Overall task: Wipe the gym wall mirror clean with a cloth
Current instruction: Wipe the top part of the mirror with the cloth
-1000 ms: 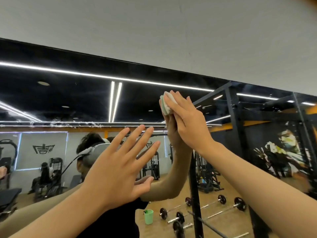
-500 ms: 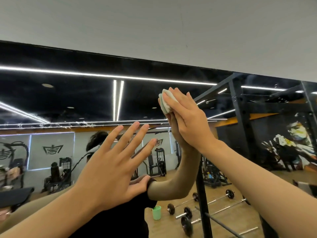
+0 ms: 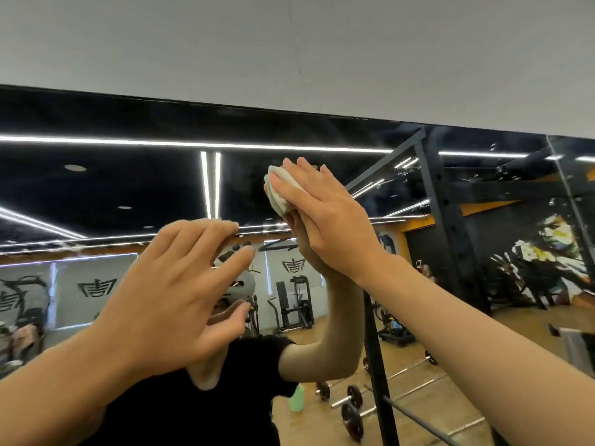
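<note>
The wall mirror fills the middle of the view, its top edge running under a grey wall. My right hand lies flat against the glass with straight fingers, pressing a folded pale cloth onto the mirror; the cloth sticks out at the fingertips on the left. My left hand is raised lower left with fingers spread and slightly bent, holding nothing, close to the glass. I cannot tell whether it touches the mirror.
The mirror reflects the gym: a black rack upright, barbells with plates on the wooden floor, a green bottle and machines farther back. A seam between mirror panels runs at the right.
My right hand with the cloth has stayed on about the same patch of glass. My left hand's fingers have bent a little. The view has tilted downward slightly.
</note>
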Demonstrator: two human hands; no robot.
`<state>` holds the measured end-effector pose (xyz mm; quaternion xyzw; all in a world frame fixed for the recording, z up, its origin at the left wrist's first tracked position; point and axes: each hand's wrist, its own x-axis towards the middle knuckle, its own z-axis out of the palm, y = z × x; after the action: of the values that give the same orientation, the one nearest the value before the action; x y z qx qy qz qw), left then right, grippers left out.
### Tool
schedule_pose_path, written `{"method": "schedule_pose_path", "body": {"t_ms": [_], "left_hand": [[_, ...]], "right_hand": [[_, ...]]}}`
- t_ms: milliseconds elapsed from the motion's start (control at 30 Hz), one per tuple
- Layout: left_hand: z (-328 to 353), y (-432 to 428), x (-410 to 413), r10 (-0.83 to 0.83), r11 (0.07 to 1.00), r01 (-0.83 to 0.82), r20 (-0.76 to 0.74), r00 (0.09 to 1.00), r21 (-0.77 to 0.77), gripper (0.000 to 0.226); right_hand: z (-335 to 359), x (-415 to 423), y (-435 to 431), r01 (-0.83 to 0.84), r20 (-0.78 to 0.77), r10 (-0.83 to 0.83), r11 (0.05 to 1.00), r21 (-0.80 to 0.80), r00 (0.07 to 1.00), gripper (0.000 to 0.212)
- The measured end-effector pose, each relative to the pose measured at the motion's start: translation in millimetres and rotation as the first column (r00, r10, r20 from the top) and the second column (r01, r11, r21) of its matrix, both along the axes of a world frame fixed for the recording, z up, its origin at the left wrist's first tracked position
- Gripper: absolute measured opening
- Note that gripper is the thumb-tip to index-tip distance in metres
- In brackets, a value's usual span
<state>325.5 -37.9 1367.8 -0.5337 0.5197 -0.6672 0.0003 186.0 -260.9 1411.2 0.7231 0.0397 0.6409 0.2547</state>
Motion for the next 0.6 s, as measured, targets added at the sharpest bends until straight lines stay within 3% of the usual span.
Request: {"method": "schedule_pose_path", "body": {"t_ms": [433, 600], "left_hand": [[22.0, -91.3, -43.7, -0.004, 0.993, -0.005, 0.079, 0.997, 0.118, 0.079], [20.4, -95.2, -42.7, 0.018, 0.987, -0.035, 0.108, 0.994, 0.156, 0.079]], "right_hand": [[-6.0, -101.3, -144.9, -0.011, 0.203, -0.052, 0.955, 0.297, 0.978, 0.047], [0.8, -133.0, -173.1, 0.028, 0.206, -0.119, 0.918, 0.395, 0.971, 0.055]]}}
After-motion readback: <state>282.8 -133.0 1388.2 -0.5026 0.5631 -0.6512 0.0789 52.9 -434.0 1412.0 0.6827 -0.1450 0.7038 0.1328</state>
